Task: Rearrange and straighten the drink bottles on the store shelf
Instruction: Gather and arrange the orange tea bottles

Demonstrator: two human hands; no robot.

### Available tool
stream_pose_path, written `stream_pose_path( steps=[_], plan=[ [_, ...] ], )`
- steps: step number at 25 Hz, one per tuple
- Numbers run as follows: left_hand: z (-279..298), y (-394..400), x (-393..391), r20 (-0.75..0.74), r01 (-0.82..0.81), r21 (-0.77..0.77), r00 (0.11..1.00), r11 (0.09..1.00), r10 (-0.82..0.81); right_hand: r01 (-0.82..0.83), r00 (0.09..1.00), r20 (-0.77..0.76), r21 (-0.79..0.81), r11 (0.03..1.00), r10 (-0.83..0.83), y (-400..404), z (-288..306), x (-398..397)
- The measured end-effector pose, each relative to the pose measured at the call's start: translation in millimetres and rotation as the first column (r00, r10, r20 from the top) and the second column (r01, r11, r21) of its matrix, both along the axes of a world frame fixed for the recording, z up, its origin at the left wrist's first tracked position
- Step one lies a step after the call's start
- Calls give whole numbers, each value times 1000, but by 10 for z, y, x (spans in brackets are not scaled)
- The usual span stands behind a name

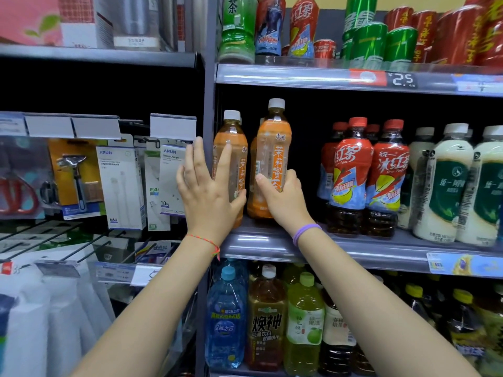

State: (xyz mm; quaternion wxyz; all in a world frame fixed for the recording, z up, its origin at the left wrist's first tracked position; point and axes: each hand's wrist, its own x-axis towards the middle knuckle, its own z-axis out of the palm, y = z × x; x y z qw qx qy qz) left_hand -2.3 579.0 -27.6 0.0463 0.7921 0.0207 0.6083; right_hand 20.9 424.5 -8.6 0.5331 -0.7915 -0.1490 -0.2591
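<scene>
Two orange-labelled tea bottles with white caps stand at the left end of the middle shelf (pixel 272 242). My left hand (pixel 206 191) rests flat against the left bottle (pixel 231 148), fingers spread and pointing up, thumb under its lower side. My right hand (pixel 283 197) is wrapped around the lower half of the right bottle (pixel 275 148), which stands slightly raised and a little taller than its neighbour. More orange bottles stand behind them, mostly hidden.
Right of the orange bottles are red ice tea bottles (pixel 351 175) and white milk tea bottles (pixel 446 183). Cans and bottles fill the top shelf (pixel 299 77). Larger bottles (pixel 266 319) stand below. A grey upright (pixel 208 104) separates hanging chargers (pixel 119 183) on the left.
</scene>
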Motion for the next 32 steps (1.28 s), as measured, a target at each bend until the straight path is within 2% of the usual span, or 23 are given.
stream_pose_path(
  steps=[4, 8, 14, 15, 17, 19, 23, 32],
  plan=[
    [-18, 16, 10, 16, 22, -9, 1000, 1000, -22, 46, 996, -66, -134, 990, -55, 5, 3, 64],
    [-54, 2, 2, 11, 32, -34, 999, 999, -32, -110, 985, -147, -145, 983, 89, -55, -9, 41],
    [-97, 5, 8, 12, 50, -47, 999, 998, -49, -167, 967, -221, -196, 966, 122, -148, 83, -32],
    [-102, 7, 12, 14, 56, -47, 998, 997, -55, -151, 968, -222, -135, 979, 119, -138, 115, -15],
    [-117, 3, 16, 17, 74, -50, 997, 996, -73, -79, 965, -236, 172, 982, 119, -92, 192, 43],
    [-128, -12, 15, 27, 96, -58, 995, 994, -95, -57, 950, -257, 422, 905, 180, -11, 230, 105],
    [-134, 1, 8, 25, 120, -54, 993, 991, -119, -149, 913, -266, 490, 859, 310, 213, 204, 12],
    [-230, 53, -29, 30, 180, -75, 983, 981, -178, -139, 917, -242, 551, 823, 317, 318, 175, 73]
  ],
)
